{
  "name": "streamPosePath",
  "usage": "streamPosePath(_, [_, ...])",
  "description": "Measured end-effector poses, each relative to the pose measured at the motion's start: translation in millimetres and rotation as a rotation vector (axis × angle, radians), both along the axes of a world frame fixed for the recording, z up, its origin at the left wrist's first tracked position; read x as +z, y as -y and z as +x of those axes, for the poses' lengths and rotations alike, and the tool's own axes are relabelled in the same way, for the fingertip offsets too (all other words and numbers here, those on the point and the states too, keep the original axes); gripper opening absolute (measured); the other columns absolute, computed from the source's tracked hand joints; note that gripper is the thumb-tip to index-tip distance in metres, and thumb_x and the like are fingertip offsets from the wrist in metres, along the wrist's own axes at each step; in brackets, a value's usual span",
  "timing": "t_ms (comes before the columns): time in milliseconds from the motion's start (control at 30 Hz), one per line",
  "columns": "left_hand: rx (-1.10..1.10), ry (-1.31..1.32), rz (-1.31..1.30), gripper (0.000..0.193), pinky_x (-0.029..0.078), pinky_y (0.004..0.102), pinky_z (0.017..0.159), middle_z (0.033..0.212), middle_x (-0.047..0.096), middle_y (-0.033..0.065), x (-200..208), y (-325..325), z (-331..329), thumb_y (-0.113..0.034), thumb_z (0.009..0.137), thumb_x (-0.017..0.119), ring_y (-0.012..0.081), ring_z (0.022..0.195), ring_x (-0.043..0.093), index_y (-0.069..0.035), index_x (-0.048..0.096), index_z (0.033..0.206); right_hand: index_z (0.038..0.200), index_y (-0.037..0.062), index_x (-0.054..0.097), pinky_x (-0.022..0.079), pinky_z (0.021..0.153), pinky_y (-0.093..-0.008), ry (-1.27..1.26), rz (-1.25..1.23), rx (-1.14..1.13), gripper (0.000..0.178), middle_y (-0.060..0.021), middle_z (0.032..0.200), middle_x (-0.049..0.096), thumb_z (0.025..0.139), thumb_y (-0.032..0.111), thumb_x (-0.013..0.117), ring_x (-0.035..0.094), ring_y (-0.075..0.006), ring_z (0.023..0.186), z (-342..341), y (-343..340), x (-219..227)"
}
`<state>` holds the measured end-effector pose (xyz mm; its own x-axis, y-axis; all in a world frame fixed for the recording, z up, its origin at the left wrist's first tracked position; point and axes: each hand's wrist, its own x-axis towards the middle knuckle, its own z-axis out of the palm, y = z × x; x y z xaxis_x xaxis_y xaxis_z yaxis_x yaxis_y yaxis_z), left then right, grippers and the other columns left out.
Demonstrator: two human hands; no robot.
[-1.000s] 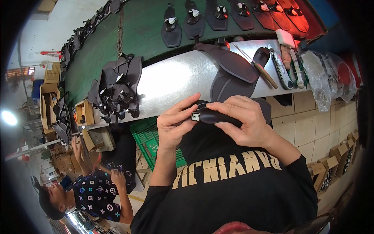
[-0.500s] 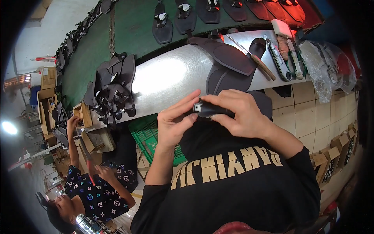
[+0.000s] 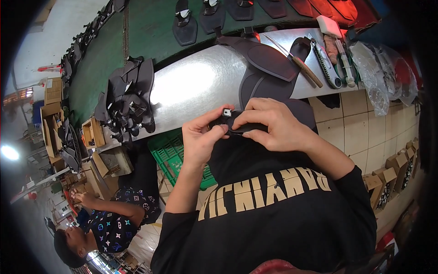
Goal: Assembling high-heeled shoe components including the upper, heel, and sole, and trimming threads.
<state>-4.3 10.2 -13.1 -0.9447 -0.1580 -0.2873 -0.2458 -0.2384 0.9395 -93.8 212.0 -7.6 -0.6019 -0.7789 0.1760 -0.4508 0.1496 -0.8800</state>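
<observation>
Both my hands are on a black sandal (image 3: 248,129) above my lap, just off the near edge of the steel bench. Thumb and fingers of my left hand (image 3: 200,137) pinch its left end, beside a small black piece with a white square face (image 3: 227,112). From the right, my right hand (image 3: 276,125) grips the dark body with bent fingers and thumb. My hands hide much of its shape. Beyond them, flat dark soles (image 3: 271,61) lie overlapped on the bench. A wooden-handled awl (image 3: 306,73) rests against these, with a box cutter (image 3: 326,64) to its right.
A heap of black sandals (image 3: 127,100) covers the left part of the steel bench (image 3: 182,91). Behind runs a green conveyor belt (image 3: 150,36) carrying sandals. Below stands a green crate (image 3: 171,157). A co-worker (image 3: 114,219) sits at the left; plastic bags (image 3: 374,75) hang at right.
My left fingers have bent round the sandal's end, and the white-faced piece has tipped upward. The co-worker's raised arm has come down from the wooden box, and the long tool has left that person's hand.
</observation>
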Motion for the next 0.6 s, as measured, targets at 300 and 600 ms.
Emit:
streamPosePath(300, [0.020, 0.021, -0.071, 0.042, 0.058, 0.0224, 0.062, 0.112, 0.066, 0.0211, 7, -2, -8, 0.013, 0.074, 0.057, 0.0173, 0.083, 0.069, 0.003, 0.066, 0.113, 0.090, 0.0090, 0.066, 0.041, 0.074, -0.0328, 0.040, -0.033, -0.041, 0.028, -0.0042, 0.086, 0.055, 0.066, 0.009, 0.078, 0.055, -0.0216, 0.081, 10, 5, -12])
streamPosePath(600, [0.026, 0.099, 0.220, 0.040, 0.057, 0.0211, 0.059, 0.122, 0.062, 0.0197, 17, -2, -12, 0.002, 0.084, 0.057, 0.0129, 0.089, 0.067, 0.001, 0.060, 0.124, 0.086, 0.0153, 0.066, 0.035, 0.066, -0.0341, -0.177, -0.138, -0.208, 0.022, -0.0026, 0.084, 0.053, 0.068, 0.016, 0.078, 0.055, -0.0196, 0.077, 17, 6, -11])
